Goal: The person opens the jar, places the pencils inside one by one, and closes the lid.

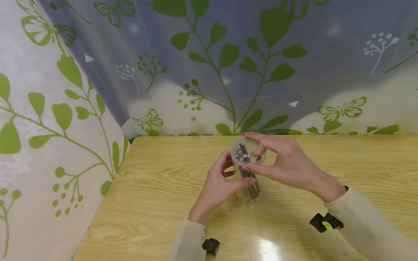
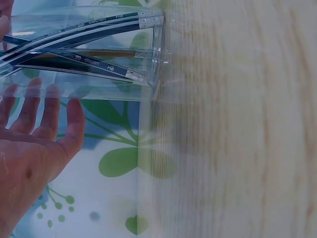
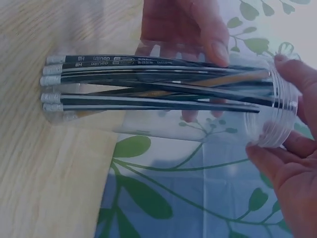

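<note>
A clear cylindrical plastic jar (image 1: pixel 247 195) stands upright on the wooden table. Several dark pencils (image 3: pixel 163 105) and a yellowish one (image 3: pixel 233 78) lean inside it, their eraser ends at the bottom. My left hand (image 1: pixel 217 185) holds the jar around its upper body, thumb on the near side and fingers on the far side. At the top, my right hand (image 1: pixel 290 163) grips the clear round screw lid (image 3: pixel 285 115) between thumb and fingers, which spread around its rim. In the left wrist view, the left fingers (image 2: pixel 75 124) lie along the jar's side.
The light wood-grain table (image 1: pixel 153 190) spreads around the jar. Behind it hangs a blue-and-white curtain (image 1: pixel 327 66) with green leaves and butterflies, and a similar pale one (image 1: pixel 20 173) hangs at the left. Small black devices (image 1: pixel 211 246) sit at both sleeves.
</note>
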A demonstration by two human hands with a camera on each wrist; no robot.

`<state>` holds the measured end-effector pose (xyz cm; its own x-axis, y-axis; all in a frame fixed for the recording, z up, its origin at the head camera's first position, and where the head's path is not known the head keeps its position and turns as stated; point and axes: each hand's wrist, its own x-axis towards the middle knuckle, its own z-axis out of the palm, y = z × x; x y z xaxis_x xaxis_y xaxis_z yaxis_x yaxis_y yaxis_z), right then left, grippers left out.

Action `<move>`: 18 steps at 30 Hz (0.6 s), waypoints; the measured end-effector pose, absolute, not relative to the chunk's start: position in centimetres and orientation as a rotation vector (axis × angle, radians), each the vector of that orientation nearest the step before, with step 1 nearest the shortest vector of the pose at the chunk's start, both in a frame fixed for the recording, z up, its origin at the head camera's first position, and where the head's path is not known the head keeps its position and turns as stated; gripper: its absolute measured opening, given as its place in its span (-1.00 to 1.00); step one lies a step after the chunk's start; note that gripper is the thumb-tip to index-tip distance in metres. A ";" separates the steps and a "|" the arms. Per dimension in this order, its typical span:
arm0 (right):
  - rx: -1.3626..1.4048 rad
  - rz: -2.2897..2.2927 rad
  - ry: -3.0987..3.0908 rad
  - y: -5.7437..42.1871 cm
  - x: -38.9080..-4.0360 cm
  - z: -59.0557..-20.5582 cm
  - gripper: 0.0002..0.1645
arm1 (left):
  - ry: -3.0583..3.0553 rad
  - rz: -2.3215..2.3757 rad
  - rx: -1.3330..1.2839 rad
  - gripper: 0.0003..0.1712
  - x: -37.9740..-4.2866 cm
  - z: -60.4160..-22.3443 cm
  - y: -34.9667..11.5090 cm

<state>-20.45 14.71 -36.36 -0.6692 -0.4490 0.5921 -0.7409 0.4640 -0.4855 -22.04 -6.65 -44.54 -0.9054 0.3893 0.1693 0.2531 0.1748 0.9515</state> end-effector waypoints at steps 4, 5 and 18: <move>0.981 1.217 -2.366 15.2 -20.5 -36.4 -0.71 | 2.313 1.855 0.638 -0.14 -22.0 -44.5 -6.4; 0.983 1.218 -2.367 15.2 -20.5 -36.5 -0.70 | 2.315 1.853 0.635 -0.13 -22.0 -44.5 -6.4; 0.989 0.916 -2.182 14.3 -20.4 -37.3 -0.54 | 2.337 1.841 0.645 -0.13 -22.0 -44.6 -6.6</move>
